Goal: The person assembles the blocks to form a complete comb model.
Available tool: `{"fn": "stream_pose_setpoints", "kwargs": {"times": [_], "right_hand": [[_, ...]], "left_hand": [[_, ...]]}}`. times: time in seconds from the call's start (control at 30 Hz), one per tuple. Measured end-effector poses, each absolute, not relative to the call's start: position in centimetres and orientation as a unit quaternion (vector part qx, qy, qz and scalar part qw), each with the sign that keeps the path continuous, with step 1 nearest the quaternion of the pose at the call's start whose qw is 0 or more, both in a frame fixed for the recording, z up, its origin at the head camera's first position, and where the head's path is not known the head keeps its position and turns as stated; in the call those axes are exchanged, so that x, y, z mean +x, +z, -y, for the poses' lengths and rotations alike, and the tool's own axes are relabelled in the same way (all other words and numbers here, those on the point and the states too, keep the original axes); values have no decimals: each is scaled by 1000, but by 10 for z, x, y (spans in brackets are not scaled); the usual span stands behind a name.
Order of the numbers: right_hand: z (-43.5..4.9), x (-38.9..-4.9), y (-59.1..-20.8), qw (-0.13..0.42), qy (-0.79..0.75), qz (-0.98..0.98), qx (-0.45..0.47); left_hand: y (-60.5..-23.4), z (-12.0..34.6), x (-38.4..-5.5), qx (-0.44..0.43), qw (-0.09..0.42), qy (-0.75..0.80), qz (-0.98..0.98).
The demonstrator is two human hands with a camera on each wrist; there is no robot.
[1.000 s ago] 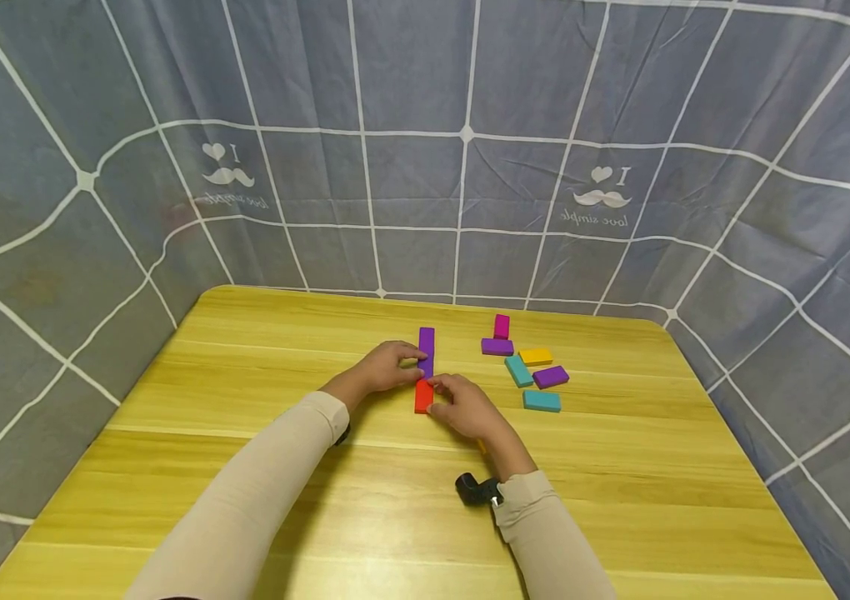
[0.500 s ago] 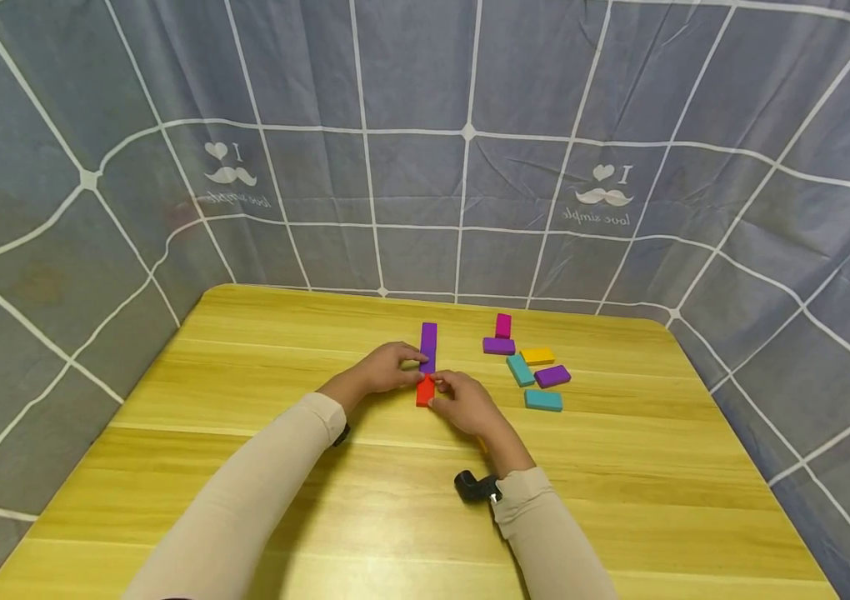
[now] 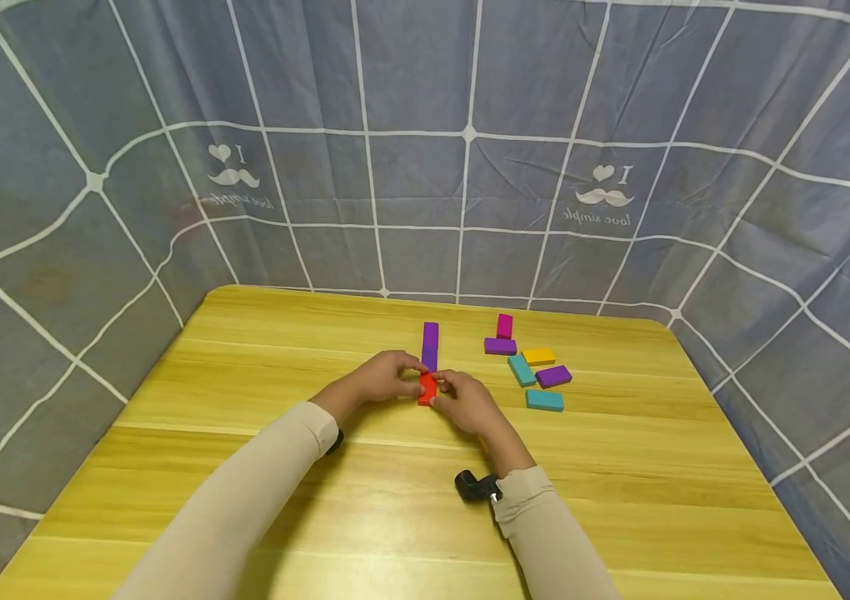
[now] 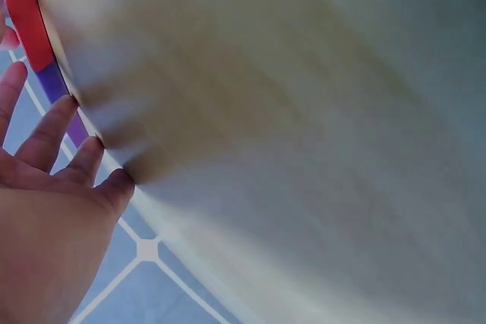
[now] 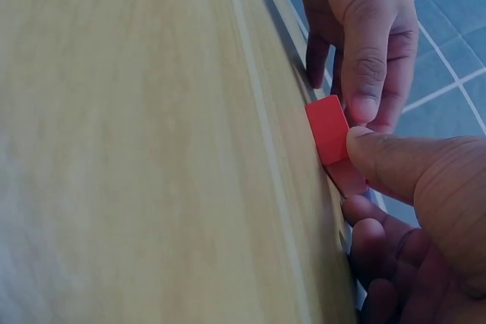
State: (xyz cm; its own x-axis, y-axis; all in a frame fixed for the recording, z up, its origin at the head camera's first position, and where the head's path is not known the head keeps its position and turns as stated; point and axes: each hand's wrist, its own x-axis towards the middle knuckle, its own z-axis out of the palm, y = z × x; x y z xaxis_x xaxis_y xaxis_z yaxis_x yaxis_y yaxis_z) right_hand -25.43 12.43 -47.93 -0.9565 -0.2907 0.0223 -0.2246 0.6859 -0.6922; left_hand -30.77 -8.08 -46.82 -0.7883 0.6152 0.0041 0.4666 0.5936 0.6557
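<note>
Right hand (image 3: 467, 406) pinches red block (image 3: 428, 386); left hand (image 3: 383, 377), loosely spread, touches it. Keep ends square against purple block (image 3: 429, 359).

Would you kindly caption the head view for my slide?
Left hand and right hand at a red block, in line with purple blocks.

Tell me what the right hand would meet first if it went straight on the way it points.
The red block: the right hand touches it. Just across it is the left hand, though depth there is hard to judge.
</note>
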Motion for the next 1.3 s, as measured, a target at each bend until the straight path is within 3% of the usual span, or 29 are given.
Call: {"fn": "stream_pose_setpoints", "kwargs": {"times": [0.27,0.47,0.87,1.3], "right_hand": [[-124,-253,-480,49,-386,-910,-142],[-132,-252,-479,81,-443,-883,-131],[-192,-224,-453,109,-422,-879,-194],[-230,-202,-462,135,-394,-884,-214]], "left_hand": [[-467,81,-304,292,115,308,-898],[-470,81,-305,289,113,311,-899],[-470,81,-305,286,122,312,-898],[-468,81,-302,273,131,318,-898]]}}
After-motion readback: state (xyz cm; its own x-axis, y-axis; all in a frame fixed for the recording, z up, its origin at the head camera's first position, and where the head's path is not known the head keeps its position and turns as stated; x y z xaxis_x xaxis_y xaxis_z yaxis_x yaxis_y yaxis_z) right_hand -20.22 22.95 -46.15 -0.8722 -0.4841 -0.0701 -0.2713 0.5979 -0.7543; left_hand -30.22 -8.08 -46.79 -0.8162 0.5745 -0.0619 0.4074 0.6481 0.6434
